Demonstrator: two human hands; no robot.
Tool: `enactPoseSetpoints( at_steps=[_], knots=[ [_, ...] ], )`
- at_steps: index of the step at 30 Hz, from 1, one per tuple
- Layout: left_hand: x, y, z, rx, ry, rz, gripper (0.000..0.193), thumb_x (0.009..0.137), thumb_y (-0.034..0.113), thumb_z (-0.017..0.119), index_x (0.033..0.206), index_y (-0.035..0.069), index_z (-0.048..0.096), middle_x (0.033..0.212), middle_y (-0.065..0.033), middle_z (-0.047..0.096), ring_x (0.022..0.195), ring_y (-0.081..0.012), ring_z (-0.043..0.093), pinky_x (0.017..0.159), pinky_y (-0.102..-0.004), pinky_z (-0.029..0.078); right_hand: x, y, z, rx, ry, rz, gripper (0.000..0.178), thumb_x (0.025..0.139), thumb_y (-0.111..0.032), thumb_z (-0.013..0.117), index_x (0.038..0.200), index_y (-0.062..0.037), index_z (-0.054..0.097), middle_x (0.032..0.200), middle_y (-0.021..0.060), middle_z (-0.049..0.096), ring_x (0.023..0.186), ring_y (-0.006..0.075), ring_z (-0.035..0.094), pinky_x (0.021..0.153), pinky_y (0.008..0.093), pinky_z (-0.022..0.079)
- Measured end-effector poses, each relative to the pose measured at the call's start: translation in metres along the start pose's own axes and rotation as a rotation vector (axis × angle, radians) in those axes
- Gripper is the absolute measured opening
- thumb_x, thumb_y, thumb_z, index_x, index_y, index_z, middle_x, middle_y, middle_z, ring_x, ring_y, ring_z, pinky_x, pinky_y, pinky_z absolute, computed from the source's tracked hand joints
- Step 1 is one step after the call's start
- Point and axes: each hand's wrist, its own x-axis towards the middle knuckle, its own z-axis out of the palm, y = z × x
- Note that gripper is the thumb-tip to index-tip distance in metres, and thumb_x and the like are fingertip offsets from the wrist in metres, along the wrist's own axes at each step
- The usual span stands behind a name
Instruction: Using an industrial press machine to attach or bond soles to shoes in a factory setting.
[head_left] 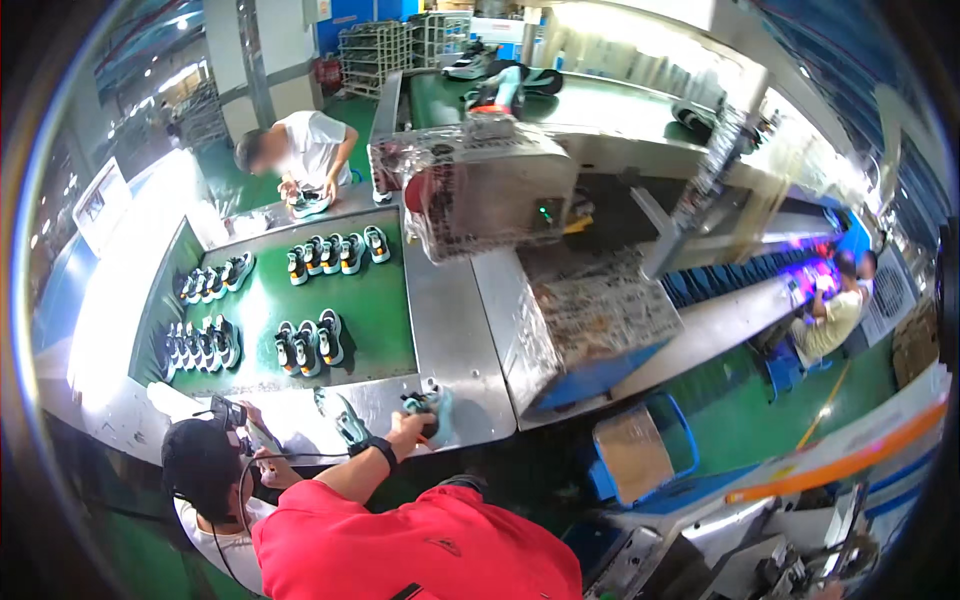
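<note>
My left hand [407, 429], with a black band on its wrist, reaches from the red sleeve to the near edge of the metal table [465, 375]. Its fingers are closed around a dark sneaker with a pale teal sole [441, 410]. Just left of it, another sneaker [346, 418] lies tipped so that its pale teal sole shows. My right hand is out of sight. Beyond both shoes, on the green table surface [370, 300], several black-and-white sneakers [307, 345] with orange touches stand in rows.
A person in a black cap [200, 460] holds a small device close on my left. Across the table another person [310, 150] handles a sneaker. A plastic-wrapped machine [490, 190] and a conveyor [600, 118] bearing shoes stand ahead. At right is a blue-framed chair [635, 455].
</note>
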Motion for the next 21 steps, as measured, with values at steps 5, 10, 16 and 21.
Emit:
enactPoseSetpoints(
  at_steps=[5, 10, 16, 21],
  knots=[
    [0.122, 0.033, -0.055, -0.196, 0.233, 0.132, 0.041, 0.069, 0.005, 0.073, 0.104, -0.005, 0.053, 0.087, -0.0148, 0.063, 0.075, -0.0267, 0.064, 0.061, -0.0396, 0.054, -0.014, -0.291, 0.205, 0.423, -0.576, -0.324, 0.034, 0.085, 0.003, 0.061, 0.119, 0.0018, 0.061, 0.118, 0.0109, 0.064, 0.108, 0.0226, 0.060, 0.093, 0.0321, 0.045],
    [0.206, 0.069, -0.105, 0.175, 0.508, 0.431, 0.054, 0.071, 0.023, 0.067, 0.119, 0.002, 0.053, 0.094, -0.0203, 0.067, 0.088, -0.0365, 0.066, 0.079, -0.0425, 0.051, -0.043, -0.571, 0.324, 0.477, -0.585, -1.198, 0.041, 0.084, 0.008, 0.061, 0.124, -0.0003, 0.060, 0.123, 0.0130, 0.064, 0.112, 0.0237, 0.060, 0.093, 0.0351, 0.047],
    [0.249, 0.070, -0.109, 0.424, 0.632, 0.216, 0.058, 0.077, 0.020, 0.071, 0.125, 0.007, 0.041, 0.114, -0.0235, 0.058, 0.098, -0.0427, 0.062, 0.083, -0.0488, 0.050, -0.150, -0.807, 0.446, 0.588, -1.014, -1.315, 0.049, 0.091, -0.008, 0.057, 0.139, -0.0097, 0.049, 0.139, 0.0113, 0.052, 0.126, 0.0238, 0.051, 0.104, 0.0373, 0.041],
    [0.259, 0.096, -0.089, 0.415, 0.599, 0.175, 0.065, 0.077, 0.026, 0.073, 0.130, 0.011, 0.039, 0.118, -0.0202, 0.058, 0.099, -0.0414, 0.062, 0.083, -0.0488, 0.050, -0.182, -0.846, 0.414, 0.503, -0.761, -1.807, 0.055, 0.081, -0.018, 0.070, 0.125, 0.0102, 0.051, 0.125, 0.0262, 0.056, 0.117, 0.0395, 0.052, 0.104, 0.0438, 0.039]
  ],
)
